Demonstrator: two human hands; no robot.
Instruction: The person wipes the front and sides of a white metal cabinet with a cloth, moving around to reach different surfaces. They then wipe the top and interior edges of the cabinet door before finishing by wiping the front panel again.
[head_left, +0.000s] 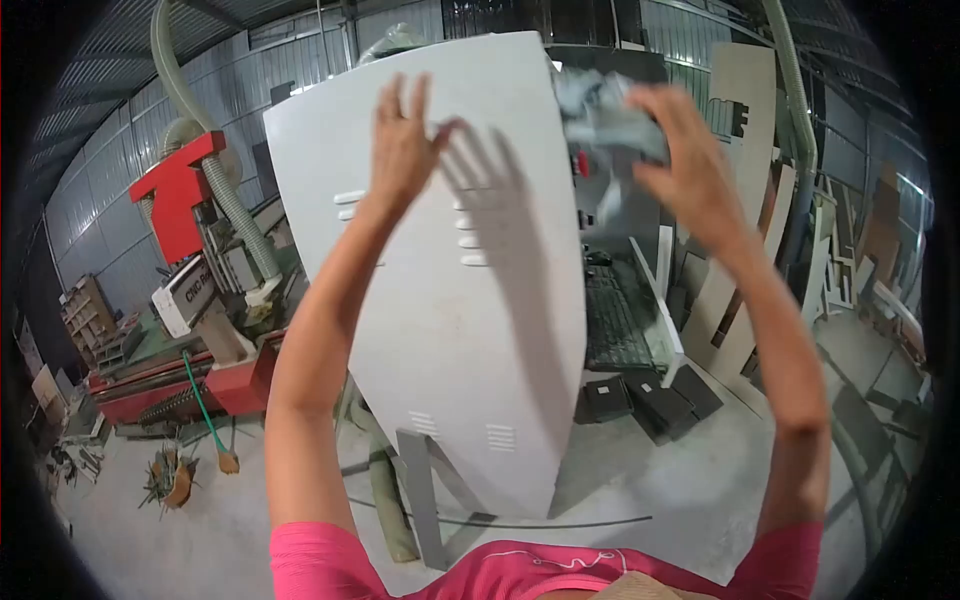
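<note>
A tall white metal cabinet (pixel 450 330) with louvred vents fills the middle of the view. My left hand (pixel 402 140) is up near its top, fingers spread, holding nothing, its shadow falling on the panel. Raised at the cabinet's right edge, my right hand (pixel 690 150) grips a crumpled grey-blue cloth (pixel 605 108), blurred by motion. Just below the cloth a small red knob (pixel 582 163) shows on the cabinet's front side. A keyboard (pixel 620 310) rests lower down on a pull-out shelf there.
A red and white CNC machine (pixel 185 295) with ribbed hoses stands at left. Near it are a green-handled broom (pixel 212 425) and a pile of scraps (pixel 170 475). Black boxes (pixel 655 400) lie on the floor at right, before leaning boards (pixel 745 230). A grey post (pixel 420 500) stands in front.
</note>
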